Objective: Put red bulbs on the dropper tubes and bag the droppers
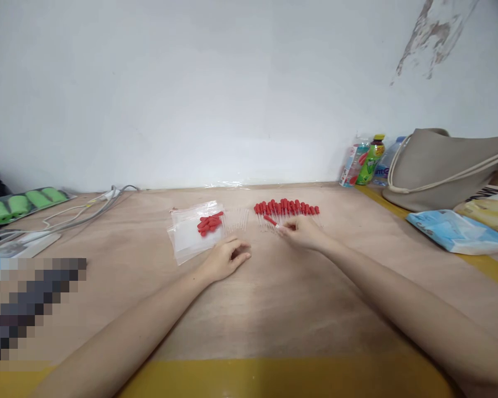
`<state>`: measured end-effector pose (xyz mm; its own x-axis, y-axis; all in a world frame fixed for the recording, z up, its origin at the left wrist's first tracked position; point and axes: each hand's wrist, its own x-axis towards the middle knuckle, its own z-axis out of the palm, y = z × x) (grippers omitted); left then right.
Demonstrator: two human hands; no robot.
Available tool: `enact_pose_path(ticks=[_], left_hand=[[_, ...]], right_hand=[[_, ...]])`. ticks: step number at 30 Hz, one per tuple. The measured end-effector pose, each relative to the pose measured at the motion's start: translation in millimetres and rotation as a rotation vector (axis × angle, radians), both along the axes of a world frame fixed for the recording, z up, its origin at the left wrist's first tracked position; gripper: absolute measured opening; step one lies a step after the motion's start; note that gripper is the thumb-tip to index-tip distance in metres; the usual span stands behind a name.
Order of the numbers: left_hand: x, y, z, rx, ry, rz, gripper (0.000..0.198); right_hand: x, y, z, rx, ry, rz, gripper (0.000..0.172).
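My right hand [302, 232] pinches a dropper with a red rubber bulb [270, 220], the bulb pointing away to the upper left. Just beyond it lies a row of several red-bulbed droppers [286, 207] with clear tubes. My left hand [227, 257] rests on the table, fingers loosely curved and apart from the thumb, holding nothing. Near it, a small pile of loose red rubber bulbs [209, 224] sits on clear plastic zip bags [185, 237]. Several bare clear tubes [237, 219] lie side by side between the pile and the row.
At the left are green rolls in a clear pack [20, 205], grey cables [95, 213] and a white power strip [29, 245]. Bottles [370, 161], a grey bag [448, 166] and a blue tissue pack [456, 229] stand at the right. A white wall [170, 94] closes off the back.
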<state>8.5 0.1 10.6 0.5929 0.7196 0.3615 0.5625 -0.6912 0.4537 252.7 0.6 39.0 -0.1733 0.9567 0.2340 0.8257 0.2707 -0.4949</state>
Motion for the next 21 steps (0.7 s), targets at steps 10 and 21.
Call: enact_pose_path(ticks=[10,21], left_hand=[[2,-1,-0.1,0.005,-0.004,-0.046,0.015],[2,-1,0.6,0.002,0.012,-0.036,0.015]], right_hand=[[-70,61,2.8,-0.063,-0.042,-0.314,0.026],[-84,79,-12.7,-0.048,-0.112,-0.459,0.040]])
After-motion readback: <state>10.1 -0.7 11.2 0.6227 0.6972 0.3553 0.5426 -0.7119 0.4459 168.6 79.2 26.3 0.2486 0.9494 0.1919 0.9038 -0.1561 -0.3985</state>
